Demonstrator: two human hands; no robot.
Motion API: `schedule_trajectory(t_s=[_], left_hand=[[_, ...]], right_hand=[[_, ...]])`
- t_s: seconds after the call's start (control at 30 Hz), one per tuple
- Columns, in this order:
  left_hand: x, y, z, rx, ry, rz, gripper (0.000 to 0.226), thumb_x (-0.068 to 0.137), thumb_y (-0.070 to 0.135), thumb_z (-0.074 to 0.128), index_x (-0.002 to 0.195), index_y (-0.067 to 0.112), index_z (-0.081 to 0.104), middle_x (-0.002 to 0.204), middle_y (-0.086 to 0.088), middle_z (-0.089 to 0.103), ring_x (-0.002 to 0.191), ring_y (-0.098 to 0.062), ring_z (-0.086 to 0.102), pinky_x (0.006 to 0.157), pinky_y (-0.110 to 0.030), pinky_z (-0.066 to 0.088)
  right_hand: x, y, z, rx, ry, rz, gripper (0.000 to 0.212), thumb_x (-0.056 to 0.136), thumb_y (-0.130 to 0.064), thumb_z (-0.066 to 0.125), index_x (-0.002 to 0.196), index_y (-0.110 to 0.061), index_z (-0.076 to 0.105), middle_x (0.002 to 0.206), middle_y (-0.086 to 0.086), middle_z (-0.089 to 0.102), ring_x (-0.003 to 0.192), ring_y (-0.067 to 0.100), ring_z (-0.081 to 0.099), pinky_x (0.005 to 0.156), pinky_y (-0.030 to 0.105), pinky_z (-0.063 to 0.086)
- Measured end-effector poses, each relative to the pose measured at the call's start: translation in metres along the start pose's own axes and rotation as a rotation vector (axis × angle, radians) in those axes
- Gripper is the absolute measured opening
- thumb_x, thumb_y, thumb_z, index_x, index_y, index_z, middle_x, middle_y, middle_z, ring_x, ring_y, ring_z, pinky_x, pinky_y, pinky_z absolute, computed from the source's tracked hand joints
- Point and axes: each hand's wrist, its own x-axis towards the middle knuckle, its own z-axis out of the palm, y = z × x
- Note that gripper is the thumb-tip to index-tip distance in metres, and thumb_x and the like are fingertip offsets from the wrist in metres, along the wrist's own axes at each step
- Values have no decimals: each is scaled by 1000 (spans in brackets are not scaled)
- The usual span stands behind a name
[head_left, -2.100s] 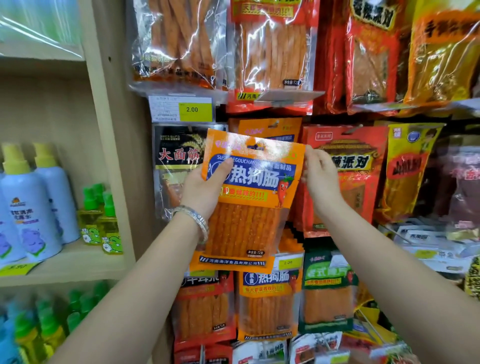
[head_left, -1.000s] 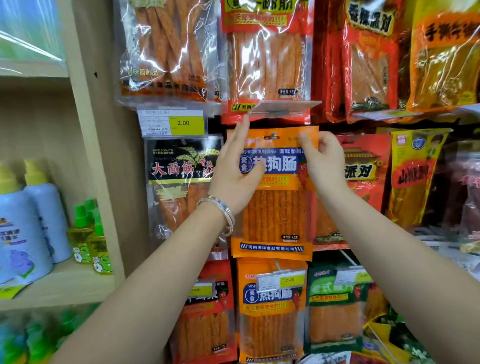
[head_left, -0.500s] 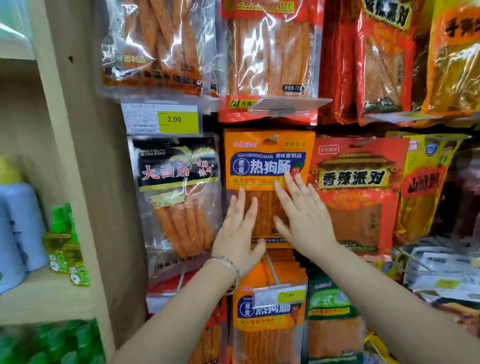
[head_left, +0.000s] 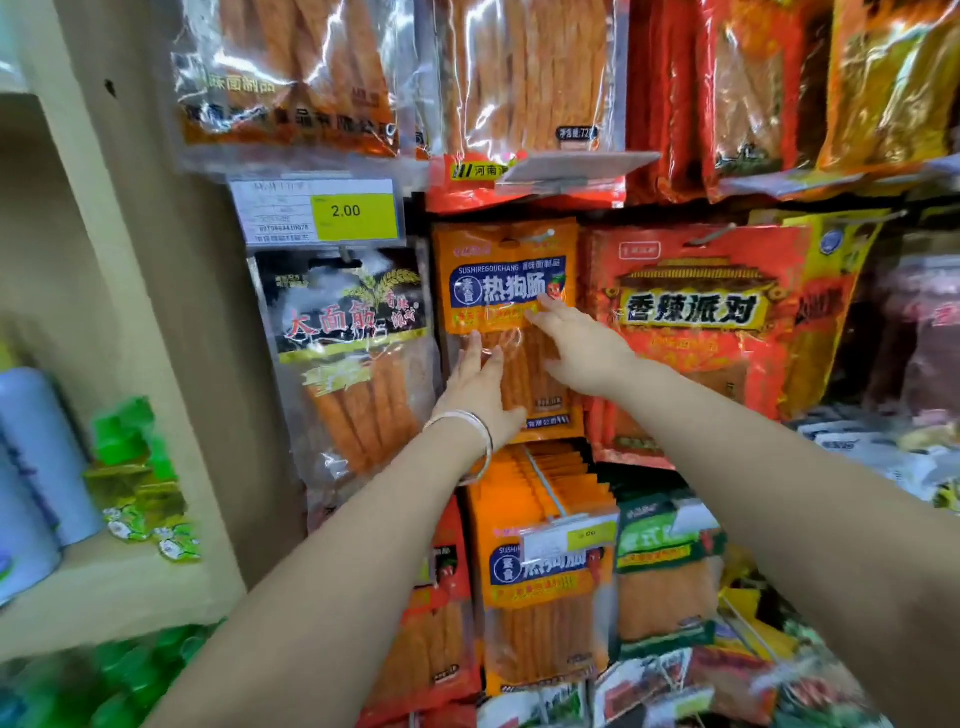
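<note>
An orange snack packet (head_left: 506, 270) with a blue label hangs from a peg in the middle of the display wall. My left hand (head_left: 480, 387), with a silver bracelet on the wrist, lies flat against the packet's lower clear part, fingers straight. My right hand (head_left: 579, 345) presses flat on the packet's right side, its fingertips at the blue label's lower corner. Neither hand grips anything.
A black packet (head_left: 348, 332) hangs to the left under a yellow 2.00 price tag (head_left: 353, 213), a red packet (head_left: 696, 312) to the right. More orange packets (head_left: 540, 571) hang below. A beige shelf post (head_left: 135, 291) stands left, with spray bottles (head_left: 41, 457) beside it.
The orange packet, held in both hands before, went up onto its peg and was let go. Both hands now lie flat on it, and the view has come closer.
</note>
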Motion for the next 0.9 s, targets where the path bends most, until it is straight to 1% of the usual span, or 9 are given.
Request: schedule_trajectory(t_s=[0.1,0.27,0.37,0.53,0.6,0.7,0.77,0.8,0.9], left_hand=[[-13,13,-16,-147,-45,0,64,88,30,57,144,11,33,157,-10,13,141,-23,25,110,-25,21],[-88,23,-8,-407,50,64,35,89,17,61,122,9,59,122,-11,62,106,-20,59,92,-24,44],[-164,18,28,-635,56,-38,22,89,5,60,110,2,64,105,-9,66,76,-8,61,70,-4,41],[-331,-6,117,-794,-244,-389,29,89,-14,47,117,-19,52,117,-36,56,63,18,54,72,-5,36],[-408,-15,142,-782,-426,-560,24,92,-9,46,112,-14,57,117,-27,57,74,13,57,77,-9,39],[-515,-22,173,-713,-665,-844,28,97,9,46,77,29,47,83,8,56,70,7,54,70,-16,37],[-580,-26,186,-672,-712,-1035,35,99,5,40,69,22,43,55,21,57,45,10,51,53,-9,38],[-612,-25,188,-605,-726,-1091,33,100,4,38,70,11,49,51,11,62,40,5,53,49,-10,41],[-688,-23,189,-626,-741,-1339,29,97,20,44,109,2,63,108,-13,66,98,-21,63,85,-25,46]], right_hand=[[-19,-6,-15,147,14,31,57,88,-8,54,143,-13,39,147,10,42,133,26,42,104,31,34],[-96,-17,5,442,118,132,35,88,-16,61,123,-12,58,114,8,65,104,24,60,93,34,45],[-166,-28,34,655,98,244,25,89,-13,60,114,-11,61,81,-7,57,69,6,55,69,12,44],[-315,-56,105,857,-172,483,23,91,-3,58,114,0,59,79,4,53,72,15,50,60,10,39],[-382,-74,134,928,-316,579,21,90,2,56,110,2,59,77,9,53,65,13,48,62,15,40],[-483,-109,173,994,-569,788,18,90,3,54,105,-6,58,77,14,55,58,13,48,57,24,39],[-543,-135,191,992,-728,933,21,90,2,54,107,-9,55,81,15,56,56,15,51,56,25,38],[-571,-147,197,991,-806,988,20,90,2,54,106,-10,53,78,12,56,53,14,51,53,24,37],[-634,-177,202,920,-1061,1045,16,91,-2,54,105,-9,53,81,10,57,56,16,52,52,22,39]])
